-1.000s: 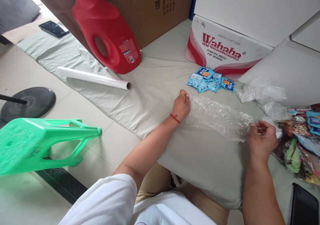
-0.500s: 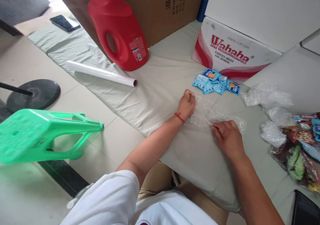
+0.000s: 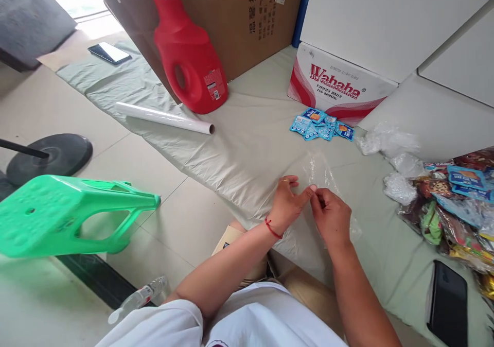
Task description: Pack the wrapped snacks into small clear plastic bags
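Observation:
A thin clear plastic bag spreads over the cloth behind my hands and out past the right one. My left hand, with a red cord at its wrist, has its thumb tip against the fingers of my right hand, pinching the bag's near edge. My right hand is curled, thumb and index finger closed on that same edge. Beyond the bag lies a small heap of blue snack packets, touched by neither hand.
A Wahaha carton stands behind the packets. Crumpled clear plastic and piled wrapped snacks lie right, above a black phone. Leftward are a red jug, a white film roll and a green stool.
My hands have come together from apart, the left moving down toward me and the right slightly left. The bag has shifted with them, and the whole view has turned a little.

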A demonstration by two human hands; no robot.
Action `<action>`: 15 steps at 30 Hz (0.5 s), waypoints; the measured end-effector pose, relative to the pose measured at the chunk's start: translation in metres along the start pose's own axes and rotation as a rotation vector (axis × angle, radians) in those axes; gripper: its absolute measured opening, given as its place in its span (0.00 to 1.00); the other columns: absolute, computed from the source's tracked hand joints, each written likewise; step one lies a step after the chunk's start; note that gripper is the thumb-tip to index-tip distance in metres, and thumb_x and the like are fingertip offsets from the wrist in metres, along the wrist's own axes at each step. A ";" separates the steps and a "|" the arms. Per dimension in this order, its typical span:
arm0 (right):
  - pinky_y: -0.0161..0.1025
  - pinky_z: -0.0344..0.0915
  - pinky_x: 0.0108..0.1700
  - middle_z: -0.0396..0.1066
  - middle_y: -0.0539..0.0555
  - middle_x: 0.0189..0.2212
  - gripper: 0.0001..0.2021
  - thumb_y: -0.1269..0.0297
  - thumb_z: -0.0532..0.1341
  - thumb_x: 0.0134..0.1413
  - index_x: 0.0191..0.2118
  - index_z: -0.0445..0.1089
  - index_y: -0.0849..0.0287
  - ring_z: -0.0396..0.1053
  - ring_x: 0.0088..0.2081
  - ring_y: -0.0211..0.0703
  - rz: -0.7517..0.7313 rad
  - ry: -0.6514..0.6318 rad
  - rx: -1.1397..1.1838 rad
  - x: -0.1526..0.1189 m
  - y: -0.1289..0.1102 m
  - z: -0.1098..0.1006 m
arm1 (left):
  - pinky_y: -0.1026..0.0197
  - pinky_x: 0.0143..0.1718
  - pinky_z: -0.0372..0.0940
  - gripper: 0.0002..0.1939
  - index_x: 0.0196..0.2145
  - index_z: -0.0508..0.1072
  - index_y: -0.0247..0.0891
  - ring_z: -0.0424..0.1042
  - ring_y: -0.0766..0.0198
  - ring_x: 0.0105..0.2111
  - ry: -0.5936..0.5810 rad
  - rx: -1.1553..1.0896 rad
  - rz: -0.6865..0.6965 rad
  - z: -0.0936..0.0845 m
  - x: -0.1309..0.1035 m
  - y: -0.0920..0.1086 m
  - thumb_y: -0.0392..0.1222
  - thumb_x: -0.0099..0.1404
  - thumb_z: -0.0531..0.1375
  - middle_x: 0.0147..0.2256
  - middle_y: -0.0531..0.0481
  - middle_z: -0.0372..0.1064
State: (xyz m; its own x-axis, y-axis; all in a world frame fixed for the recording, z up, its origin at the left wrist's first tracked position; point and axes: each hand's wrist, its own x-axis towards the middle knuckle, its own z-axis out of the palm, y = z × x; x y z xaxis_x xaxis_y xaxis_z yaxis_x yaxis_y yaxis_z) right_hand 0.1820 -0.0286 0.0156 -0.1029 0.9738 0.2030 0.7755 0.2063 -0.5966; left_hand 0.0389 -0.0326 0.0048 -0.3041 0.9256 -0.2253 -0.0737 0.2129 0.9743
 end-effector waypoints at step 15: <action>0.30 0.54 0.22 0.62 0.45 0.22 0.23 0.43 0.75 0.42 0.32 0.74 0.58 0.56 0.24 0.33 0.507 -0.166 0.836 -0.008 0.007 -0.018 | 0.63 0.31 0.56 0.16 0.29 0.63 0.41 0.59 0.66 0.25 0.137 0.077 0.072 -0.009 0.028 -0.027 0.49 0.74 0.52 0.23 0.57 0.58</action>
State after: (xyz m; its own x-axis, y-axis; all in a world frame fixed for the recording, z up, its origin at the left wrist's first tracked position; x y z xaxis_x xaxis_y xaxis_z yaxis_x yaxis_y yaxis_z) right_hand 0.1998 -0.0369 0.0239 -0.0159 0.9534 -0.3012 0.0695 -0.2994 -0.9516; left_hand 0.0236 -0.0152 -0.0281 -0.4328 0.8892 -0.1482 0.0245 0.1759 0.9841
